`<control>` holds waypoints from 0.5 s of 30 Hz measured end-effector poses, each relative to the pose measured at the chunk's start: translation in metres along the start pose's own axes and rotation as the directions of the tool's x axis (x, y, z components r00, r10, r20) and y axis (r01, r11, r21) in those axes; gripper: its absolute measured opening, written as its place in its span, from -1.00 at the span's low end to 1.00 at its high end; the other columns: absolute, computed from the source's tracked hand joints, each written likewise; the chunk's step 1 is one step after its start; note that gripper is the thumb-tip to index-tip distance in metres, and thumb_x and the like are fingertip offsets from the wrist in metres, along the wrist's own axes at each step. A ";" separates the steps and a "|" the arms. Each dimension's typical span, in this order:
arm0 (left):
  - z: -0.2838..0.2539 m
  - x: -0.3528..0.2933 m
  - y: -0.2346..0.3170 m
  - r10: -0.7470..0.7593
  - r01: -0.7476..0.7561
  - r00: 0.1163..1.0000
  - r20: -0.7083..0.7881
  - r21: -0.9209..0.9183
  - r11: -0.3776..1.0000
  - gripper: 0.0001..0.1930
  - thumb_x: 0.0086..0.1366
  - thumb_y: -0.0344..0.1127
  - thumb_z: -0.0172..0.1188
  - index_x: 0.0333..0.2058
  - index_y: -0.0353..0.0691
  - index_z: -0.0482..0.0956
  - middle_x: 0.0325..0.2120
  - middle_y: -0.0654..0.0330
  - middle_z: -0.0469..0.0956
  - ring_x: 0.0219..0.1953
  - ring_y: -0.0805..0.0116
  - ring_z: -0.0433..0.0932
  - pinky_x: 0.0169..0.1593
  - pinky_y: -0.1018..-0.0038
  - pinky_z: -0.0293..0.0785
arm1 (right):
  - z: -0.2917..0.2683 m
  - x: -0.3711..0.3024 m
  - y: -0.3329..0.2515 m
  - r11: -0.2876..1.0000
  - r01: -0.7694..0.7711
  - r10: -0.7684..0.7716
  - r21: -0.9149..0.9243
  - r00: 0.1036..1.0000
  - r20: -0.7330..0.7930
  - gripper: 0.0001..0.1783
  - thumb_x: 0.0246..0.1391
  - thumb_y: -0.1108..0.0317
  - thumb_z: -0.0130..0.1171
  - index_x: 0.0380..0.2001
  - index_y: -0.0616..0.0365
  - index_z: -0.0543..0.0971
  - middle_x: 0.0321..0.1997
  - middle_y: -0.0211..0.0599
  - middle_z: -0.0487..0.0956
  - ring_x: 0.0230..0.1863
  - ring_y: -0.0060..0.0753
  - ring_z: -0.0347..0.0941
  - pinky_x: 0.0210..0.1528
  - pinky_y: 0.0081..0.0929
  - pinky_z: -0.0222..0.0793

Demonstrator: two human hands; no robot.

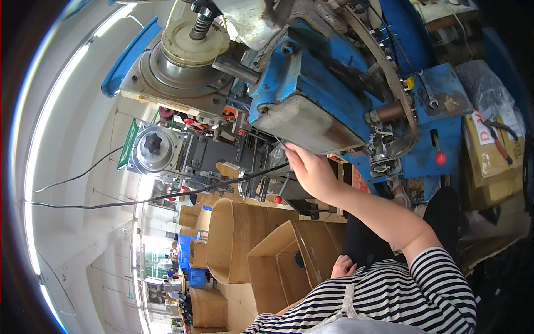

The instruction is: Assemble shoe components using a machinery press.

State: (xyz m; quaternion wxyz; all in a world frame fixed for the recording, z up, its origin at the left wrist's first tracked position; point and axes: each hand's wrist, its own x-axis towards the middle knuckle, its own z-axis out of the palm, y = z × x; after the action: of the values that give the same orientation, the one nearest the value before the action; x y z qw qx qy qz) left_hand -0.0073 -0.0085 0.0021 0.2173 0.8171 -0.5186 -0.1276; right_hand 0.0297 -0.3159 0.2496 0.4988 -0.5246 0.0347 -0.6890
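Right hand [307,170] pinching thin rod [280,142], far end indistinct; left hand [343,266] partly hidden, grip unclear.

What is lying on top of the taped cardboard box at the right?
A clear plastic bag and red-handled pliers lie on the cardboard box. The surface beneath the pliers and the box's inside cannot be seen.

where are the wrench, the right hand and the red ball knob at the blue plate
Wrench [428,89], head view: on the middle of its shaft.
Right hand [311,171], head view: on the middle of the hand.
Red ball knob [440,158], head view: on the middle of the ball.
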 end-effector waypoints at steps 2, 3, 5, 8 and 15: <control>0.000 0.001 0.002 -0.014 0.014 1.000 0.014 0.011 1.000 -0.78 0.10 -0.35 0.27 -0.56 -0.32 0.44 -0.51 0.10 0.36 -0.34 0.11 0.38 -0.24 0.29 0.38 | 0.018 0.017 0.006 0.996 -0.080 0.078 0.038 0.996 0.042 -0.84 0.29 0.40 0.02 -0.18 0.27 0.50 -0.55 -0.28 0.47 -0.53 -0.37 0.40 -0.44 -0.43 0.33; 0.000 0.002 0.003 -0.028 0.027 0.999 0.023 0.020 0.999 -0.78 0.10 -0.35 0.27 -0.56 -0.32 0.43 -0.51 0.10 0.36 -0.33 0.10 0.38 -0.24 0.29 0.38 | 0.025 0.023 0.008 0.985 -0.158 0.151 0.073 0.984 0.091 -0.80 0.32 0.35 -0.02 -0.22 0.26 0.51 -0.58 -0.33 0.44 -0.55 -0.40 0.36 -0.44 -0.44 0.30; -0.001 0.003 0.005 -0.050 0.049 0.998 0.029 0.021 0.999 -0.79 0.10 -0.35 0.27 -0.56 -0.32 0.44 -0.50 0.10 0.36 -0.33 0.10 0.38 -0.24 0.29 0.38 | 0.037 0.037 0.008 0.988 -0.145 0.138 0.057 0.985 0.105 -0.76 0.35 0.29 -0.06 -0.27 0.25 0.50 -0.60 -0.36 0.41 -0.57 -0.42 0.33 -0.46 -0.44 0.28; -0.001 0.003 0.005 -0.046 0.046 0.999 0.012 -0.009 0.999 -0.79 0.10 -0.35 0.27 -0.56 -0.32 0.43 -0.50 0.10 0.36 -0.33 0.10 0.38 -0.25 0.29 0.38 | 0.035 0.044 0.003 0.987 -0.156 0.151 0.021 0.974 0.170 -0.69 0.37 0.24 -0.10 -0.33 0.23 0.49 -0.61 -0.40 0.39 -0.58 -0.44 0.29 -0.46 -0.43 0.25; 0.000 0.002 0.000 -0.025 0.025 0.999 -0.026 -0.022 0.999 -0.79 0.08 -0.37 0.28 -0.58 -0.32 0.43 -0.54 0.11 0.35 -0.37 0.11 0.37 -0.28 0.30 0.36 | 0.000 -0.006 -0.002 0.995 -0.091 0.086 0.044 0.992 0.095 -0.83 0.29 0.35 0.02 -0.25 0.26 0.49 -0.57 -0.28 0.45 -0.57 -0.41 0.37 -0.47 -0.40 0.31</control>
State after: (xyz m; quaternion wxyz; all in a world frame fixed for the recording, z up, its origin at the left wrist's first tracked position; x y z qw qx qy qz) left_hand -0.0067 -0.0102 0.0026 0.2312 0.8227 -0.5040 -0.1251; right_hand 0.0281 -0.3102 0.2467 0.5425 -0.5420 0.0179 -0.6416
